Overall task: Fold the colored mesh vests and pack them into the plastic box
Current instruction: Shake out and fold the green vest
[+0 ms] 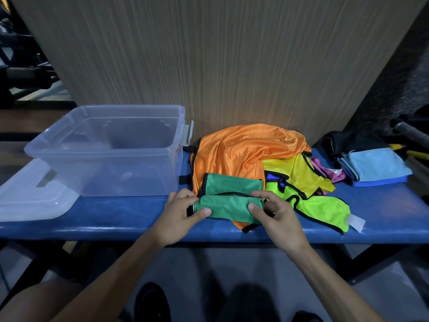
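The green vest [228, 205], folded small at the near edge of the blue bench [116, 212], is being pinched at both ends by the left hand [180, 213] and right hand [272, 211]; slippery mesh is likely being risked springing open before the empty plastic box [111, 156] on the left is reached.

Two bare forearms, no sleeves reaching the wrists or elbows in view. Left hand [180, 216] and right hand [275, 214] ungloved, short plain fingernails, no watch or bracelet. Something small and glinting near a right-hand finger, too small to identify. Below, dark rounded shoes [152, 303] on the feet, blurred in shadow.
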Motion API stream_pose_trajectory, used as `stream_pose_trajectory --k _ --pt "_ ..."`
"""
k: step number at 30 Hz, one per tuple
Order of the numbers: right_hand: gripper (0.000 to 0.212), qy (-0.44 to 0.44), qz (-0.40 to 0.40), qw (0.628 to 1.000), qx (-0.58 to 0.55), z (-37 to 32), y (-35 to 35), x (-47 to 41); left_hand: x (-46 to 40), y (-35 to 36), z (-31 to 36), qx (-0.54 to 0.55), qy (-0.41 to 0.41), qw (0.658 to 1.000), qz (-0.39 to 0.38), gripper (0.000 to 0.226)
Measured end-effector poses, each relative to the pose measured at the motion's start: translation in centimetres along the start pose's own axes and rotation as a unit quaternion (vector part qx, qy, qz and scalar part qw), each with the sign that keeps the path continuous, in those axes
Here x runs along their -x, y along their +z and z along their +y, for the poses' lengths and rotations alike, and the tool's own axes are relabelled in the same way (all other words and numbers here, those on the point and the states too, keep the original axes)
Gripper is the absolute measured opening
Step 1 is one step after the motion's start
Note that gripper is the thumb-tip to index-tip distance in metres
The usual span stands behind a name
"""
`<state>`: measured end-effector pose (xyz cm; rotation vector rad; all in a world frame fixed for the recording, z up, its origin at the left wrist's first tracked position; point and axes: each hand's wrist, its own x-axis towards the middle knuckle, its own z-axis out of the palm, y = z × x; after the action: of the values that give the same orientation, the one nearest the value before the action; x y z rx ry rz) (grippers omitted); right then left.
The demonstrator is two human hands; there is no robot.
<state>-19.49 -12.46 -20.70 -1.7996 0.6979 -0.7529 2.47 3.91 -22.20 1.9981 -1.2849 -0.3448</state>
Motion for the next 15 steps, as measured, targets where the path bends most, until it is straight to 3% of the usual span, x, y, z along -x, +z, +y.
stream_pose_trajectory --k 4,9,12,15 --pt "0.014 0.005 0.014 1.000 -0.006 -0.1 -0.1 -0.6 0.0 0.1 0.5 0.016 0.023 1.000 0.006 0.059" --pt "0.012 0.041 0.028 0.999 0.022 -0.1 0.4 -1.8 -0.6 0.7 0.6 0.052 -0.071 0.996 -0.008 0.078" --pt "0.015 0.056 0.039 0.996 0.057 0.2 0.7 -2.9 -1.5 0.5 1.2 0.089 -0.090 0.992 -0.020 0.065" --pt "0.017 0.037 0.053 0.993 0.102 0.6 1.1 -3.6 -2.4 0.4 2.2 0.102 -0.113 0.987 -0.042 0.026"
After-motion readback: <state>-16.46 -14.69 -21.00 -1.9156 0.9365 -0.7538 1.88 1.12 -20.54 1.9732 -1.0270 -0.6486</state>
